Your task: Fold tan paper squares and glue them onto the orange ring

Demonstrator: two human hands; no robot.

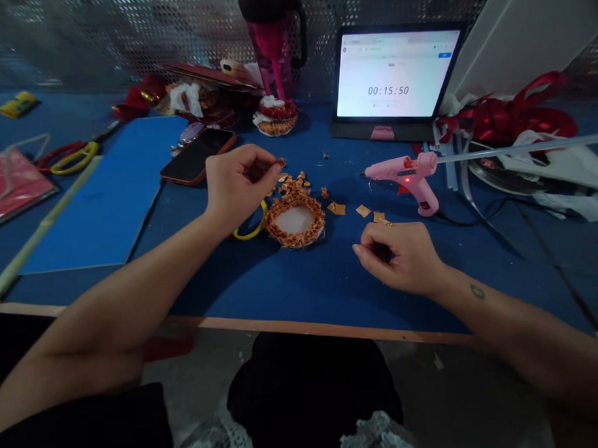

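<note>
The shaggy brown ring [296,221], with its pale centre, lies flat about midway between the near and far edges of the table [296,296]. Just beyond it, toward the far edge, sits a heap of loose brown bits [291,186]. Our left hand [235,184] is raised on the ring's left, thumb and fingers pinched together on what looks like a small brown scrap [281,162]. Our right hand [403,257] is loosely curled between the ring and the table's right side; we cannot tell whether its fingers hold anything. We judge the pink glue gun [401,175], its red light lit, the chief hazard: its nozzle points toward the heap, so a careless reach across could burn us, and a tug on its cord [468,221] could tip it. So light a scrap may slip from the pinch, or stick to our fingertips if glue gets on them. A sleeve or wrist could scatter the heap and the small tan squares [363,210], or catch the yellow scissor handle [252,230] beside the ring and shove it askew.
</note>
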